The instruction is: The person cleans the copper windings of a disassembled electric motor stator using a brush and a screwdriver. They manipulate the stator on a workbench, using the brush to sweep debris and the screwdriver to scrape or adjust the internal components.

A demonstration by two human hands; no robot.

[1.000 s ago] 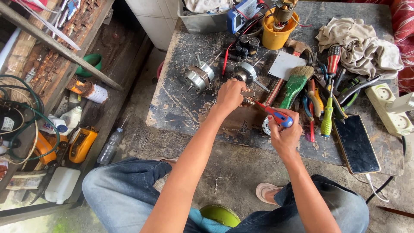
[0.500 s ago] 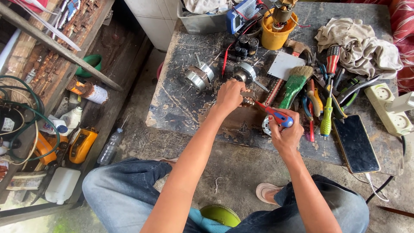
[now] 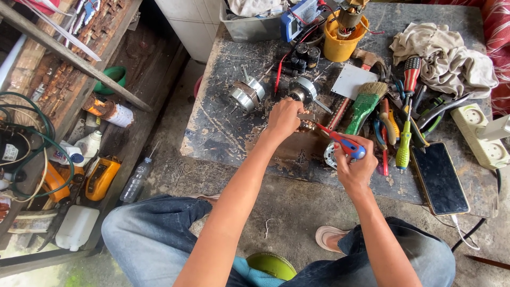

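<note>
My left hand (image 3: 284, 119) is closed around a small metal part (image 3: 306, 118), and I hold it just above the dark worn table (image 3: 223, 133). My right hand (image 3: 355, 169) is shut around the red and blue handle of a screwdriver (image 3: 340, 142), and its tip touches the small part. Beside my left hand lie two round silver motor pieces (image 3: 246, 95). A green brush (image 3: 364, 106) lies just beside the screwdriver, and a black phone (image 3: 440, 178) lies at my right.

phone (image 3: 440, 178) | dark screen (blank) | table right; white jug (image 3: 76, 227) | floor left
</note>
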